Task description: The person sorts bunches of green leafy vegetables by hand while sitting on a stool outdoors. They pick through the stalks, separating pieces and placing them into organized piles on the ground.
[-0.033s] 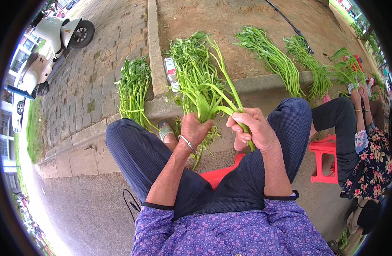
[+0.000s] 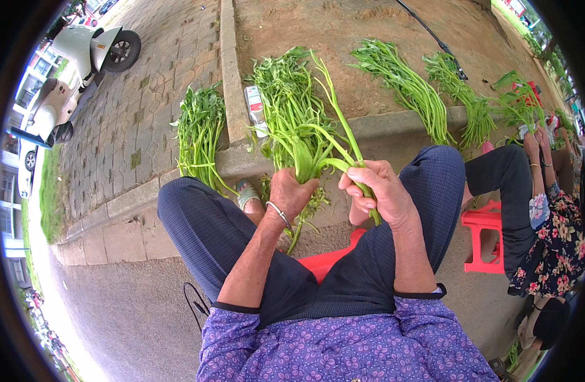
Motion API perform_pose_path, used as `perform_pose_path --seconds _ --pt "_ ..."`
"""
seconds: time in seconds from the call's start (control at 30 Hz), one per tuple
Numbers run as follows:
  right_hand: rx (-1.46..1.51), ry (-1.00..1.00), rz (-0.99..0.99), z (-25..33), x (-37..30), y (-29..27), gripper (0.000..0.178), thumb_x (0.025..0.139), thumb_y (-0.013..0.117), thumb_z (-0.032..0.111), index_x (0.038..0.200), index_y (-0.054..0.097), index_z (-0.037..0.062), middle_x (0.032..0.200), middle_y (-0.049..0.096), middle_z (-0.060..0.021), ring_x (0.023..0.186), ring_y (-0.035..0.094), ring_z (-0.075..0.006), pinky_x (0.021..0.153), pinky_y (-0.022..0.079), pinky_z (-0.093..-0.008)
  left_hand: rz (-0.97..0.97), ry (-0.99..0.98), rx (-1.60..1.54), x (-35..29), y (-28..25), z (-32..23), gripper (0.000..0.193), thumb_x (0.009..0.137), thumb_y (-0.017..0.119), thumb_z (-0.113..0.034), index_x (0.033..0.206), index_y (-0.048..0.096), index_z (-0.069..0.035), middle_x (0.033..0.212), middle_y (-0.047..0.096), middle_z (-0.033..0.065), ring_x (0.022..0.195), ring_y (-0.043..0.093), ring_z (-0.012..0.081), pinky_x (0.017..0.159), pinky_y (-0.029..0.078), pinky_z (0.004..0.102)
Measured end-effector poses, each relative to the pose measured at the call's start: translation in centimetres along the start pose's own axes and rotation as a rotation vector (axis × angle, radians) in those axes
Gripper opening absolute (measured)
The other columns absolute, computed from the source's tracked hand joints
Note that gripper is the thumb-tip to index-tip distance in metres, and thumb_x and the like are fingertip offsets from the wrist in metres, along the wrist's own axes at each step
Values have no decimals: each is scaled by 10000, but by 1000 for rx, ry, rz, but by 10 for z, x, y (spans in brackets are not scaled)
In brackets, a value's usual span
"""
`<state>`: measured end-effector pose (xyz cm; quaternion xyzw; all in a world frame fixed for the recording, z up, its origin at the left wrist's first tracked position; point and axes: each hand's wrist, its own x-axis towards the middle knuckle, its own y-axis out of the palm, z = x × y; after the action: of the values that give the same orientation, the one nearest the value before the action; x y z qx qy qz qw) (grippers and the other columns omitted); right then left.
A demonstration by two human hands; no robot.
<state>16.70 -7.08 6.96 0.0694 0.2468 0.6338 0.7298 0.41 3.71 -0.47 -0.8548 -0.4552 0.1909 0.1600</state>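
My left hand [image 2: 292, 195], with a silver bangle at the wrist, is closed around the lower stems of a bunch of water spinach [image 2: 291, 121]. Its leaves spread away from me over the curb, and some stems hang below the fist. Just to the right, my right hand [image 2: 385, 194] pinches a few long, thick water spinach stalks [image 2: 348, 130] between thumb and fingers. Their cut ends stick out under the fingers. A bent stem runs across between the two hands. Both hands are above my lap, between my knees.
More water spinach bundles lie along the concrete curb [image 2: 394, 125]: a tied one [image 2: 200, 137] at left, others [image 2: 410, 89] at right. A clear packet [image 2: 255, 109] rests beside my bunch. At right, another person sits near a red stool [image 2: 483, 237]. A white scooter [image 2: 82, 57] stands far left.
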Motion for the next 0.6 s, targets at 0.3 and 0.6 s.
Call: perform_pose_path --seconds 0.3,0.6 --pt "-7 0 -47 5 -1 -10 243 887 540 211 796 618 -1 606 486 26 419 372 -4 388 325 -163 226 -211 -548 0 -13 -16 80 747 648 -43 813 618 -8 644 599 42 483 512 98 447 415 235" --pt "43 -23 -57 5 1 -16 255 892 542 223 797 616 -2 609 491 23 411 383 -6 385 330 -167 377 -303 -669 0 -12 -15 119 753 644 -25 858 596 -1 717 635 94 496 518 113 452 407 223"
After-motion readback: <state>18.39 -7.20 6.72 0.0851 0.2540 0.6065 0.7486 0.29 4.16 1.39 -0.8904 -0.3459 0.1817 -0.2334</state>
